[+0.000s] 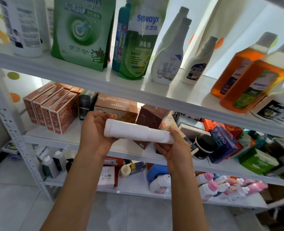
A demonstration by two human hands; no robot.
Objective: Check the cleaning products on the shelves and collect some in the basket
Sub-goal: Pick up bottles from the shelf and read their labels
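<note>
here both hands grip white bottle (136, 131) sideways.

Two hands hold one white bottle (138, 131). On the top shelf stand two green pouches (83, 30), one teal bottle (121, 35), three white squeeze bottles (167, 64) and two orange bottles (254, 84). Below, four red-brown cartons (51, 109) stand in a row; pink-capped bottles (211, 184) at the bottom number perhaps six, too blurred to count.

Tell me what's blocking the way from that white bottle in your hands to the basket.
That cannot be judged: no basket is in view. The white bottle lies sideways, held by the left hand and right hand, in front of the middle shelf.
</note>
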